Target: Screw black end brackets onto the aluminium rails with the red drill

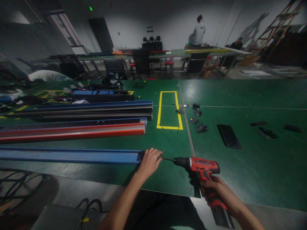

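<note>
Blue channel: the long, straight blue channel [72, 156], perhaps metal, lies along the near side of the green-topped table [263, 179], running toward 9 o'clock from the left hand [150, 159]; its end faces the drill, presumably for access.
Left hand: bent over the channel's dark end, likely to steady it; the palm side is hidden, so I cannot tell whether the fingers are clamped on it.
Drill: the red-and-black cordless drill [203, 166] sits at 3 o'clock from the left hand, its thin metal bit [169, 159] pointing to 9, apparently to line up with that end.
Right hand: the right hand [211, 185] is wrapped firmly around the drill's grip, which suits aiming it.
Orange-red bar: the long orange-red bar [96, 132] lies beyond the channel, toward 10 o'clock, leaving working room.
Black plates: the small flat black plates [200, 127] lie at 12 o'clock from the drill, probably for easy reach.
</note>
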`<action>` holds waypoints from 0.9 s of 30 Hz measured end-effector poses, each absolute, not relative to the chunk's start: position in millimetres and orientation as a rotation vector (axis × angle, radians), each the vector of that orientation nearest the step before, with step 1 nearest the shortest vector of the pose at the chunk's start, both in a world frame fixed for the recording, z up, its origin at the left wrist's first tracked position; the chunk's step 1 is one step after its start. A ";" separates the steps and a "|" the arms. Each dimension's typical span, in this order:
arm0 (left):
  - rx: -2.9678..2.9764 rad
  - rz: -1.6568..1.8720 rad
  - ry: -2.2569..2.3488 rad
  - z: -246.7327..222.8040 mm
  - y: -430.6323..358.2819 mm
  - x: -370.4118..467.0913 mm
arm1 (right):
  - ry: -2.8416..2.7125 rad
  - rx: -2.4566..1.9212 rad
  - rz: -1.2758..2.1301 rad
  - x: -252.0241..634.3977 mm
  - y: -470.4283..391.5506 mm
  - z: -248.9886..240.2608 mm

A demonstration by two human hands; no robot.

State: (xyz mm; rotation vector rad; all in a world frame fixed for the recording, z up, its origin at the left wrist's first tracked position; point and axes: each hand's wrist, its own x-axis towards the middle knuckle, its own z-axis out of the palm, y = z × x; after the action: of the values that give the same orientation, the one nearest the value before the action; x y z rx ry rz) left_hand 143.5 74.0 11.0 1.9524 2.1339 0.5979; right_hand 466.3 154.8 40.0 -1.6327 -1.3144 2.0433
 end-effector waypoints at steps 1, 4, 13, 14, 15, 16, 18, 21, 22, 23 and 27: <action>1.961 0.592 2.124 10.9 74.3 144.1 | -1.313 -1.640 2.045 468.8 154.4 41.0; 2.020 0.564 2.065 11.2 75.2 145.1 | -1.272 -1.643 2.050 475.4 151.6 42.3; 1.986 0.615 1.980 7.7 77.9 149.8 | -1.104 -1.580 2.135 479.0 148.0 33.7; 1.961 0.638 1.979 6.3 79.0 151.3 | -1.110 -1.570 2.135 479.1 147.9 33.2; 1.939 0.660 1.977 4.9 80.4 152.9 | -1.114 -1.566 2.137 479.1 147.8 32.8; 1.918 0.683 1.978 3.5 82.0 154.5 | -1.112 -1.569 2.137 479.1 147.6 32.7; 1.877 0.728 1.986 1.2 85.1 157.3 | -1.109 -1.583 2.133 478.9 147.0 33.1; 1.838 0.773 2.003 -1.4 86.8 159.0 | -1.109 -1.593 2.134 478.0 146.1 34.5; 1.835 0.777 2.009 -2.3 86.2 158.6 | -1.110 -1.591 2.138 477.8 145.9 34.8; 1.834 0.781 2.015 -3.4 85.0 157.9 | -1.111 -1.586 2.142 477.9 145.8 34.8; 1.795 0.834 2.026 -8.4 78.2 152.8 | -1.106 -1.563 2.143 480.0 145.9 31.1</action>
State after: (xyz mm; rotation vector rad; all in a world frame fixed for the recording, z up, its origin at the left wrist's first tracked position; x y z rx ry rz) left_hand 152.8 78.2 -8.4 1.7952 2.0263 0.8335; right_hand 480.0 145.9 31.1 -1.5633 -1.1064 2.1428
